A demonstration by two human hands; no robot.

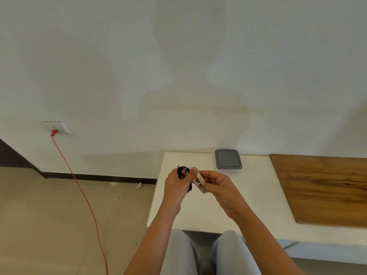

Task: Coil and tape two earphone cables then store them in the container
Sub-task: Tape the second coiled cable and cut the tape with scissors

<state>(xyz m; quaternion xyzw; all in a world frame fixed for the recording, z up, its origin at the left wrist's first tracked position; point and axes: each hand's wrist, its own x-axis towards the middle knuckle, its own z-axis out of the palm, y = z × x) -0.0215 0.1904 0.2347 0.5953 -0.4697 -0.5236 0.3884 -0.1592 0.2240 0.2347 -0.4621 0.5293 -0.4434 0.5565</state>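
My left hand [176, 185] is raised over the near left part of the white table [252, 197], its fingers curled round a bundle of black earphone cable [183, 172]. The loops of the coil stick out above my fist, and a short length of cable shows again at the lower edge of my palm. My right hand [218, 185] is just beside it, almost touching, with thumb and fingertips pinching a pale strip of tape [200, 179]. The strip slants from my right fingers up toward the coil, and its upper end meets my left thumb. A small light-coloured piece sits under the strip against my right fingers. It is too hidden for me to say what it is. Both hands are held in the air above the tabletop, not resting on it. The container [228, 159], square with rounded corners and a grey lid on top, stands at the far edge of the table near the wall, well apart from my hands and a little to their right. A wooden board [321, 187] covers the right part of the surface. My knees, in light jeans [179, 255], show below the table's near edge. Off to the left, a red cord [80, 188] runs from a white wall socket [56, 127] down across the floor.
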